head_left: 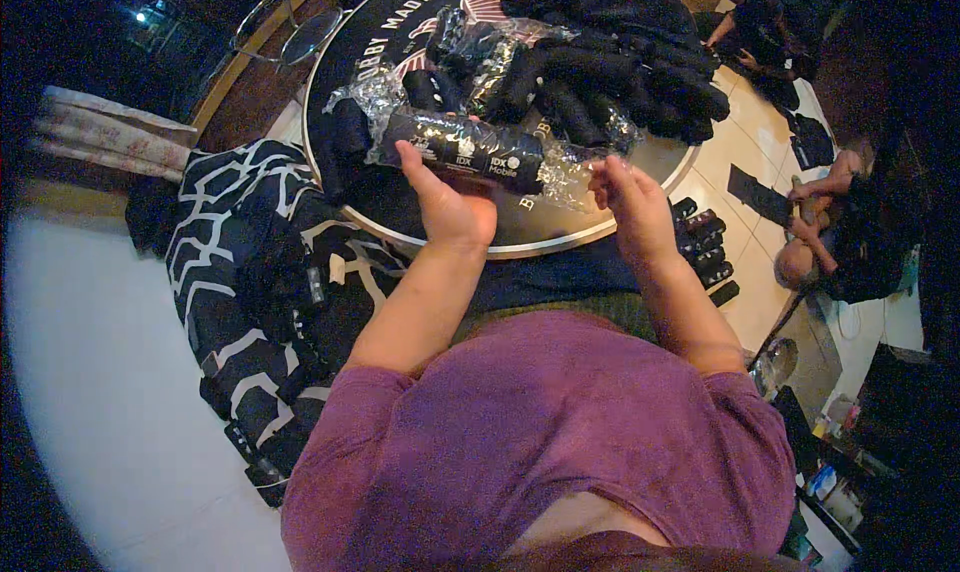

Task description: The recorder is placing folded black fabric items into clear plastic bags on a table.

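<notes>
Black plastic-wrapped roll [465, 152] sits in the left fingers [415, 171].

left hand [455, 210]: palm up | right hand [637, 205]: curled | forearms [422, 307]: extended

Tally — two hands [452, 210], one held clear-wrapped black roll [465, 152], one round counter [400, 210], two co-workers [868, 247]; piled dark rolls [640, 82] — many, overlapping, exact count not readable.

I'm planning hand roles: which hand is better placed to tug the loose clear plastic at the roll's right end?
Probably the right hand: its curled fingers are beside the loose clear plastic, though any grip is unclear. The left hand supports the black roll nearer its other end.
</notes>
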